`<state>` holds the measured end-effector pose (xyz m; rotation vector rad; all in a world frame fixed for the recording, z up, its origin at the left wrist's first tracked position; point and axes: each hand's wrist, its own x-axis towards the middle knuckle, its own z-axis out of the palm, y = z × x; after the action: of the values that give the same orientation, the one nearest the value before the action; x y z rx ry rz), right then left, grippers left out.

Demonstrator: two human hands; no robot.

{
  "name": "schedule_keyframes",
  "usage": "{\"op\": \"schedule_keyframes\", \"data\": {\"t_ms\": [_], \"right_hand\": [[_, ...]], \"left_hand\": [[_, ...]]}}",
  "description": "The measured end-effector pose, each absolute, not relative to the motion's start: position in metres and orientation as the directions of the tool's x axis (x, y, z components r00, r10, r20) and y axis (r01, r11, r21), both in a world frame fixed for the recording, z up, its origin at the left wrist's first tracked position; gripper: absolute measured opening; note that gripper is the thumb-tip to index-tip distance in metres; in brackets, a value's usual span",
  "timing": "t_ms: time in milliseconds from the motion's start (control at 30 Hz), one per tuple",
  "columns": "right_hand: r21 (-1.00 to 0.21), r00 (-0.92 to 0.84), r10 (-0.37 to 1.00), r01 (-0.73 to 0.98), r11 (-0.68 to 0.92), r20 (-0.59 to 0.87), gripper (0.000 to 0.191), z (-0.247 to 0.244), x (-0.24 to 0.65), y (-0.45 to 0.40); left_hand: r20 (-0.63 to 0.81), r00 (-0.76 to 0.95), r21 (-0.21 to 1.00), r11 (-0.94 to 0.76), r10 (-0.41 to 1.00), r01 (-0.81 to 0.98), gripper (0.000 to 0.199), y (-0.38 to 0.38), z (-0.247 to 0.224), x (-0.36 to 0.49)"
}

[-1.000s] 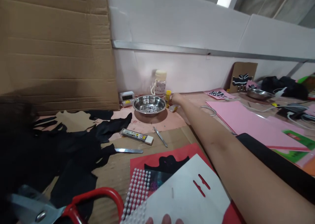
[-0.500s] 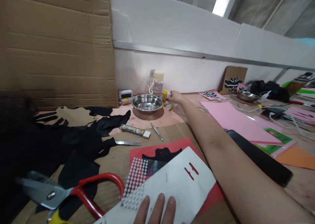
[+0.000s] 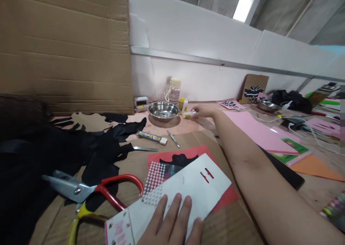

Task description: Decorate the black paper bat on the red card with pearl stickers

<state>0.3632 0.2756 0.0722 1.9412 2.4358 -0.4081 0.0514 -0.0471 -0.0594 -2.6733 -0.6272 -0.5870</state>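
My left hand (image 3: pixel 171 225) lies with fingers spread on a white card (image 3: pixel 199 176) that has two cut slots. A sheet of pearl stickers (image 3: pixel 155 176) shows at the card's edge. Beneath them are red paper (image 3: pixel 230 198) and a black cutout shape (image 3: pixel 178 160). At the back, my right hand (image 3: pixel 205 111) closes its fingers round the end of a small white bottle (image 3: pixel 188 114) lying on its side. Right beside it stand a yellow-capped tube (image 3: pixel 181 105) and another white bottle (image 3: pixel 185 105).
Scissors (image 3: pixel 78 190) with red and yellow handles lie at the left, by black fabric (image 3: pixel 99 158). Tweezers (image 3: pixel 173 139) and a lead case (image 3: pixel 152 137) lie mid-table. Behind are a metal bowl (image 3: pixel 163 111) and a drinking bottle (image 3: pixel 174 90). Pink sheets (image 3: pixel 258 133) lie right.
My right hand has moved from the standing white bottle down to the one lying on its side. My left hand stays on the card. The view has shifted slightly.
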Motion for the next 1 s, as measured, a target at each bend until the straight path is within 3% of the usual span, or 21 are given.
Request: {"op": "schedule_keyframes", "data": {"t_ms": [200, 500, 633, 1000], "right_hand": [[-0.198, -0.139, 0.989, 0.972, 0.129, -0.04, 0.032, 0.098, 0.373, 0.271], [-0.17, 0.057, 0.983, 0.985, -0.028, 0.173, 0.036, 0.062, 0.356, 0.292], [-0.191, 0.087, 0.976, 0.98, -0.048, 0.2, 0.037, 0.059, 0.358, 0.288], [-0.322, 0.151, 0.97, 0.943, -0.084, 0.189, 0.038, 0.065, 0.351, 0.274]], "left_hand": [[0.393, 0.842, -0.185, -0.865, 0.37, 0.467, 0.042, -0.053, -0.041, 0.056], [0.38, 0.854, -0.262, -0.844, 0.356, 0.468, 0.034, -0.052, -0.025, 0.062], [0.37, 0.832, -0.183, -0.846, 0.413, 0.501, 0.052, -0.054, -0.019, 0.065], [0.334, 0.825, -0.123, -0.847, 0.456, 0.517, 0.057, -0.049, -0.011, 0.069]]}}
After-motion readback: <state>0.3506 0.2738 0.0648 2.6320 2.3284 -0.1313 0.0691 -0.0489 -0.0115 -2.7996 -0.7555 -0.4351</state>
